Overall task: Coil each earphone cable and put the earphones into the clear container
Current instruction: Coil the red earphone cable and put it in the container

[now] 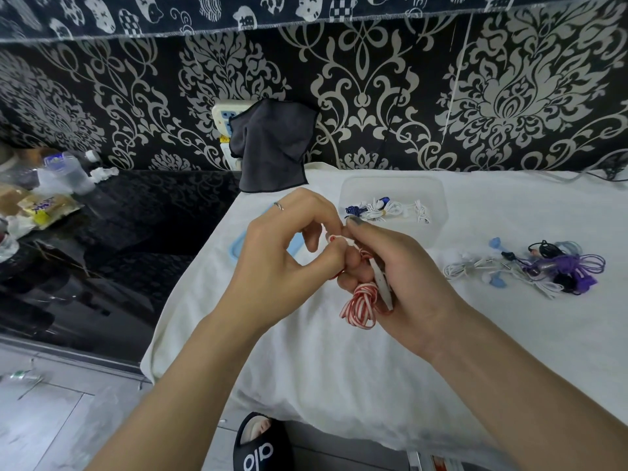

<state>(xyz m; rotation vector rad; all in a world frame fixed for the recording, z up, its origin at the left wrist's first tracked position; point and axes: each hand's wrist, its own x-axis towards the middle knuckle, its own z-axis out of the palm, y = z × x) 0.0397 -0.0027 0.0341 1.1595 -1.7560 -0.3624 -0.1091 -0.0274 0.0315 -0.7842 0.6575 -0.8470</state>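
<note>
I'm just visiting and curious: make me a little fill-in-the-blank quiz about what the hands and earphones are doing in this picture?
1. Both hands, the left hand and the right hand, hold a coiled cable striped white and ____.
2. The clear container already holds several coiled ____.
3. The tangled pile of earphones lies to the ____ of the container.
4. The left hand wears a ____ on one finger.

Missing words: red; earphones; right; ring

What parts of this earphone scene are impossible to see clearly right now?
- Head view: earbuds of the red-and-white striped earphone cable, hidden by the left hand and right hand.
- Light-blue container lid, mostly behind the left hand.
- Count of earphones in the clear plastic container: too small, tangled.
</note>
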